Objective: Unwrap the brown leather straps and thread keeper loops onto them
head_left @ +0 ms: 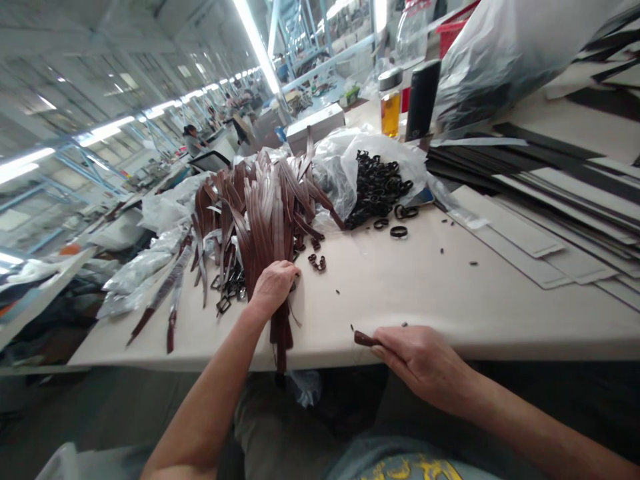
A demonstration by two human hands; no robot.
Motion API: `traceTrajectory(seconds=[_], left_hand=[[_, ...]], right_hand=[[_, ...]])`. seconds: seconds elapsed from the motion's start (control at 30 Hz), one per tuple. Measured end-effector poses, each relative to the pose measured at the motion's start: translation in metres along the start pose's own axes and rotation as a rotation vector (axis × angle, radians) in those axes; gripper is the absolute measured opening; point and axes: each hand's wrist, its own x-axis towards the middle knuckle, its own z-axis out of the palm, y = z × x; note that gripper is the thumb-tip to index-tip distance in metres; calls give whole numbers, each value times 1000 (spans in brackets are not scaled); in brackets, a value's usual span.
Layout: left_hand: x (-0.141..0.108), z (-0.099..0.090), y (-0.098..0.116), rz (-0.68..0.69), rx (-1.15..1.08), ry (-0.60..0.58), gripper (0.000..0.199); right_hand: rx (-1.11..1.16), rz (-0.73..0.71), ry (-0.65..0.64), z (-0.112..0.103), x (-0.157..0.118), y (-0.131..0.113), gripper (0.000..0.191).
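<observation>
Black buckles lie on the desk, just left of the left grip, and here's that grip, closed around brown straps near their close ends. Beyond it and rightward, black loops sit heaped up. Across to the right grip: thumb and fingers clamp a brown piece, its tip poking out leftward. A snug, flat hold on the left should avoid creases; a steady pinch close to the tip should stop twisting. Pale strips lie beyond the right grip, to its right.
</observation>
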Motion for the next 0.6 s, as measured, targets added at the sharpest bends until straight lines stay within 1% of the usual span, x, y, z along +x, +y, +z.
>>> traceTrajectory(seconds=[0.17,0.23,0.27,0.3,0.37,0.43,0.47,0.53,0.6], left_hand=[[11,-4,-1,-32,-85,51,13],[10,-6,6,-60,-122,95,12],[7,-6,12,-95,-205,128,13],[2,-6,20,-145,-348,160,15],[-12,-6,42,-282,-781,212,20],[-28,-6,67,-433,-1253,228,27],[-36,-6,80,-488,-1423,219,29],[-51,-5,102,-576,-1655,205,31],[-62,-3,120,-622,-1772,202,33]], right_hand=[[4,20,2,-1,1,-1,35],[10,36,-6,-1,1,-1,35],[12,42,-6,-1,2,-2,36],[15,47,-3,-2,2,-3,36],[11,46,20,-5,5,-6,38],[-8,35,68,-9,9,-11,39],[-22,28,93,-11,12,-14,40],[-52,16,133,-13,18,-19,40],[-79,8,143,-13,24,-23,40]])
